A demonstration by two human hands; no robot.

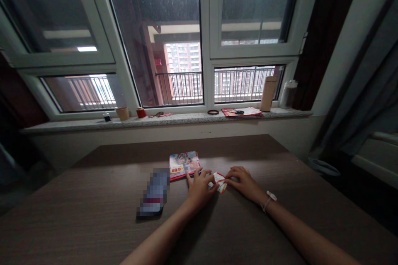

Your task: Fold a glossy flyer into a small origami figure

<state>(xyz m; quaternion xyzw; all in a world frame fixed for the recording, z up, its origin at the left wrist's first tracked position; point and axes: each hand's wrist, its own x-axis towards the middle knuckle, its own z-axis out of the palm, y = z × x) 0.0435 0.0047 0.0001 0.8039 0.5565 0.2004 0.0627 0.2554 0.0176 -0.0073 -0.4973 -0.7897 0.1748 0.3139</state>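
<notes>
A small piece of printed paper (221, 184), white with red and orange parts, lies between my hands on the table. My left hand (200, 185) is at its left side, thumb and forefinger closed on the paper while the other fingers spread toward a stack of leaflets. Opposite it, my right hand (244, 182) pinches the paper's right edge between thumb and fingertips. A band with a white piece circles the right wrist. The stack of colourful leaflets (184, 163), red-edged and marked 69.9, lies just beyond my left hand, which partly hides its near corner.
A phone (152, 194), its screen blurred, lies left of my left forearm. Along the windowsill (186, 120) stand a paper cup (122, 113), a red spool (141, 112), a brown ring (213, 112), scissors (239, 112) on leaflets, a tan flask (268, 94) and a clear bottle (287, 94).
</notes>
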